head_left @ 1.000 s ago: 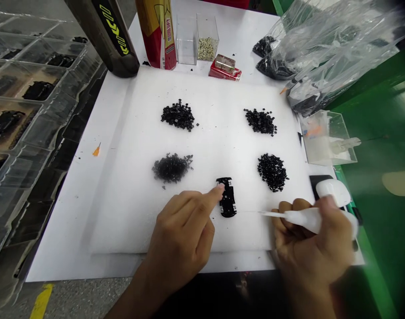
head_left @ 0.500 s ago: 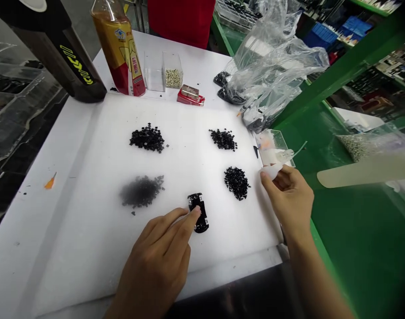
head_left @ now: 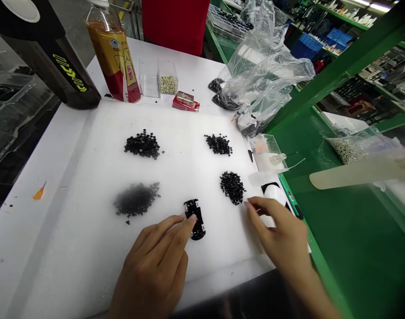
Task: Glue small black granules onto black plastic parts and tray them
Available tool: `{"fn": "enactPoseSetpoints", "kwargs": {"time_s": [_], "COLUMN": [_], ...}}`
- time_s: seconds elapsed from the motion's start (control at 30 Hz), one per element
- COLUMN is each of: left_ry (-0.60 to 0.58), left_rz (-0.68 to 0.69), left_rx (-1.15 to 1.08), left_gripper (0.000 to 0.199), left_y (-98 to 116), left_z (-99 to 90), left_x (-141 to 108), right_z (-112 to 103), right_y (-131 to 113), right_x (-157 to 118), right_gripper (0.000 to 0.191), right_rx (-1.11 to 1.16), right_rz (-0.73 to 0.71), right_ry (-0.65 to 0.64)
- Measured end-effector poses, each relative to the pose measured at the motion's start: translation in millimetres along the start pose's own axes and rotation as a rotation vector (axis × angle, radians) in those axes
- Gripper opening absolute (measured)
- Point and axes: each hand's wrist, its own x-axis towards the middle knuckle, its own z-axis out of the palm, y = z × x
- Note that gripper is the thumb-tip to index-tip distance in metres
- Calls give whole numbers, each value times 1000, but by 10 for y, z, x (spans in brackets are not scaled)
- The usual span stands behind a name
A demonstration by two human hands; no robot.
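Lightly, left fingers (head_left: 184, 227) on black plastic piece (head_left: 199, 230), right hand (head_left: 277, 230) apart

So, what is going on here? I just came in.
A person is working with bare hands on a white foam sheet. The left hand has its fingertips on a small black car-shaped piece. The blurred right hand looks empty and is beside a heap of black granules, one of four on the sheet, near a white object.
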Motion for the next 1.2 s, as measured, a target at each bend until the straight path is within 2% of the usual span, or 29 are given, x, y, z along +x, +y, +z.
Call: {"fn": "enactPoseSetpoints", "kwargs": {"time_s": [0.07,0.17,0.33,0.43,0.53,0.6,0.63,0.67,0.73,0.8,0.83,0.97,1.07,1.2], "left_ry": [8,14,12,15,94,170,165,137,-40,-143,-150,-82,-25,55], "left_rz": [-3,-7,-8,-7,-39,-195,-343,-522,-804,-984,-1042,-1131,-1156,-1191], "left_rx": [-3,1,10,-2,-109,-286,-426,-584,-923,-1179,-1264,-1378,-1351,-1289], "left_gripper": [41,41,40,42,41,36,32,26,24,30,31,25,24,29], "left_y": [-2,8,9,-3,72,193,265,336,451,508,518,513,531,573], "left_z": [-3,-17,-3,4,-49,-115,-147,-175,-204,-196,-183,-116,-76,-63], "left_x": [-6,-9,-5,-14,-15,4,22,45,97,137,148,136,106,67], "right_z": [25,50,8,-22,-60,-86,-94,-95,-74,-19,17,132,151,126], "right_y": [-31,-20,16,9,-85,-223,-310,-404,-584,-716,-756,-762,-720,-730], "right_x": [-61,-58,64,93,22,-77,-134,-189,-279,-330,-341,-331,-309,-273], "right_gripper": [9,13,15,14,12,7,8,13,23,27,29,34,31,28], "right_rx": [42,31,-168,-246,-197,27,192,357,574,617,597,516,480,484], "right_rz": [-97,-131,-271,-285,-202,-80,-31,-12,-65,-157,-189,-297,-382,-387], "right_ry": [-94,-128,-264,-304,-272,-190,-144,-110,-92,-94,-81,-3,-2,-14]}}
